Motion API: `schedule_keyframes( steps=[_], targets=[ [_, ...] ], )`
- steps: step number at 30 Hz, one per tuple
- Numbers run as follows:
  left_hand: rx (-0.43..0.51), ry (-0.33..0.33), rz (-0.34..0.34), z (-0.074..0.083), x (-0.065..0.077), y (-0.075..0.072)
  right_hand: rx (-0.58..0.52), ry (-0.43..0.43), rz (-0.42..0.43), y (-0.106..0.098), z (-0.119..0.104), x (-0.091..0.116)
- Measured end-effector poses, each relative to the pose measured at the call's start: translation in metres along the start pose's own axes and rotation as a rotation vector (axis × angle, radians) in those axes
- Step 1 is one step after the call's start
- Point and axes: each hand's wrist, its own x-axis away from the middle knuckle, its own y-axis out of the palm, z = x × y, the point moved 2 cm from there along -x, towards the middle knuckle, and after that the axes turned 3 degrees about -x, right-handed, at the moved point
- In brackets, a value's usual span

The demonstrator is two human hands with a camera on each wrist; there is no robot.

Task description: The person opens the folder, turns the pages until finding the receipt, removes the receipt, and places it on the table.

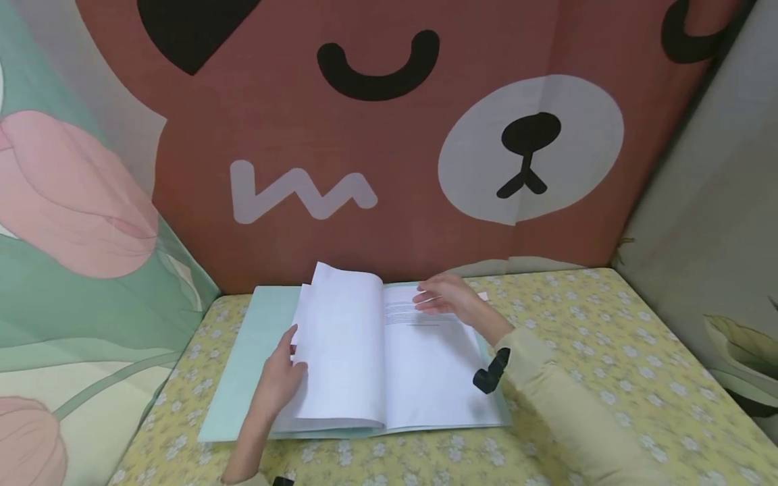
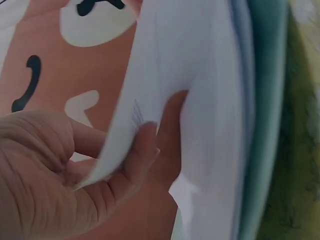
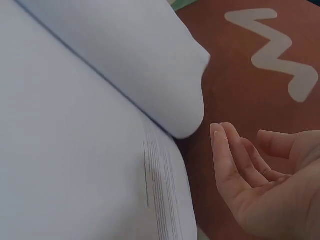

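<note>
A mint-green folder (image 1: 234, 378) lies opened flat, with white printed pages inside. On its left half, turned pages (image 1: 343, 351) curl up at the top corner. My left hand (image 1: 281, 371) holds the outer edge of a turned page (image 2: 135, 65), which passes between thumb and fingers in the left wrist view. Above the right-hand page (image 1: 431, 371), close to its printed lines, is my right hand (image 1: 450, 297). In the right wrist view the right hand (image 3: 265, 175) has loosely bent fingers with nothing between them, beside the page's top edge.
The folder rests on a yellow floral cloth (image 1: 608, 344). Behind it stands a brown fabric backdrop (image 1: 395, 236) with a bear pattern. A floral curtain (image 1: 73, 310) hangs at the left and a greyish one (image 1: 711, 223) at the right.
</note>
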Motion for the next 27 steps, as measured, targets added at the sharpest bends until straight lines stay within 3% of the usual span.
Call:
schedule_keyframes(
  steps=[7,11,16,22,27],
  targets=[
    [-0.175,-0.02,-0.033,-0.01,-0.004,0.011,0.154,-0.037,0.07,-0.02,0.015,0.003],
    [-0.265,-0.005,0.011,-0.007,-0.004,0.02,0.227,-0.093,0.117,-0.031,0.025,0.006],
    [-0.354,0.107,0.075,0.007,-0.002,0.036,0.292,-0.145,0.179,-0.046,0.034,0.01],
    [-0.427,0.304,0.013,0.031,0.003,0.065,0.569,-0.221,0.206,-0.06,0.04,0.012],
    [-0.453,0.353,-0.021,0.047,0.007,0.087,0.681,-0.231,0.233,-0.065,0.044,0.012]
  ],
)
